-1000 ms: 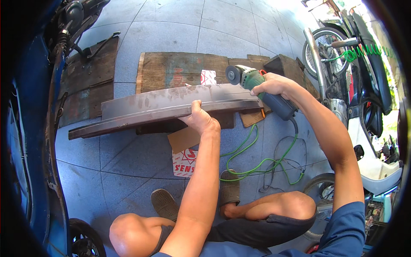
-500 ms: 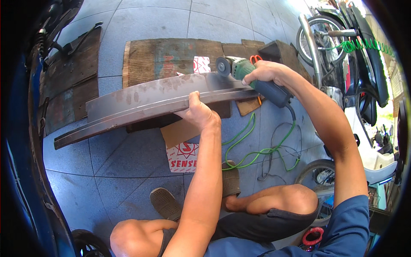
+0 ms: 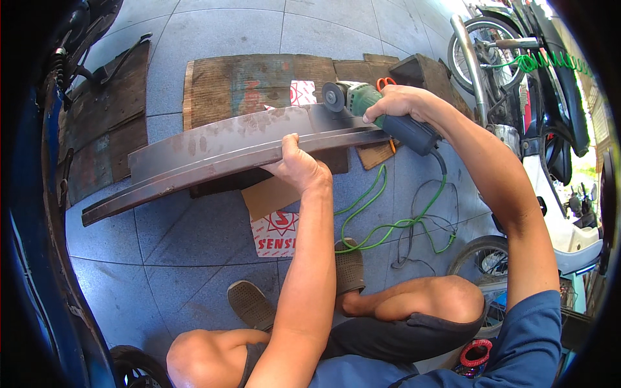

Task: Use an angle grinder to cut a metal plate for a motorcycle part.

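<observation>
A long, bent sheet-metal panel (image 3: 213, 143) with a folded lip lies slantwise before me, dark and blotched. My left hand (image 3: 299, 167) grips its near edge around the middle, thumb on top and fingers underneath. In my right hand (image 3: 402, 107) is a green and dark angle grinder (image 3: 365, 102), held by its body over the panel's right end. The grinder's grey disc (image 3: 334, 97) sits at the panel's far edge; whether it touches the metal I cannot tell. Part of the right hand's fingers is hidden behind the tool.
Wooden boards (image 3: 220, 84) lie under and beyond the panel. A green cord (image 3: 388, 227) loops over the tiled floor near my right shoe (image 3: 350, 268). Cardboard (image 3: 268, 196) and a red-and-white printed sheet (image 3: 275, 236) lie below the panel. Motorcycles (image 3: 550, 84) stand on the right.
The grinder in my right hand has shifted very slightly left and toward the far side. My left hand keeps its hold, and the panel has hardly moved.
</observation>
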`<control>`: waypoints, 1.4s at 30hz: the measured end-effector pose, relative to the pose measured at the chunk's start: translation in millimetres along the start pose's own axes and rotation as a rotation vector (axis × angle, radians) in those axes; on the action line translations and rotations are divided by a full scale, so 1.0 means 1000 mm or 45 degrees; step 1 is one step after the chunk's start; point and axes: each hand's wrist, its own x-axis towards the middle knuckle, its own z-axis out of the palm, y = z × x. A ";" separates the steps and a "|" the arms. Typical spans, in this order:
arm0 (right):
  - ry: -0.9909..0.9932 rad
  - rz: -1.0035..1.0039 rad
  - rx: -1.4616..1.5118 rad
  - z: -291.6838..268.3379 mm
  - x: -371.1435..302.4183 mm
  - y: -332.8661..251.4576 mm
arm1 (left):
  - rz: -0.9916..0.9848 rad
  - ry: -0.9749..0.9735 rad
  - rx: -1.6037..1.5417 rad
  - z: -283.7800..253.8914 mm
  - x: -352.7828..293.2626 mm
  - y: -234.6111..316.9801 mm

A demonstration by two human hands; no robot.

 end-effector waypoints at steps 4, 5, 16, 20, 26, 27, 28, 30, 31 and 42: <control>0.005 0.026 0.029 -0.001 0.004 -0.001 | 0.006 -0.014 0.005 -0.001 0.003 -0.002; -0.011 0.023 0.036 -0.002 0.006 0.000 | 0.006 -0.003 0.001 0.000 0.003 -0.002; -0.057 0.021 0.087 -0.001 0.010 0.002 | -0.014 -0.029 -0.012 0.003 -0.001 0.002; -0.042 0.016 0.053 -0.001 0.006 -0.001 | -0.015 -0.007 -0.049 0.001 -0.001 0.001; -0.051 0.017 0.074 0.001 0.004 -0.001 | -0.001 0.018 -0.060 0.003 0.000 -0.001; -0.077 0.015 0.117 0.001 0.003 -0.002 | 0.014 0.002 -0.066 0.004 0.000 0.000; -0.074 0.016 0.116 0.000 0.003 -0.001 | 0.012 0.000 -0.068 0.003 0.000 -0.002; -0.078 0.009 0.115 0.000 0.003 0.001 | 0.019 -0.031 -0.132 0.001 0.002 -0.006; -0.076 0.010 0.115 0.000 0.002 0.000 | 0.018 -0.032 -0.133 0.001 0.003 -0.005; -0.106 -0.266 -0.370 -0.008 0.004 -0.004 | 0.068 -0.066 -0.135 -0.001 0.006 -0.010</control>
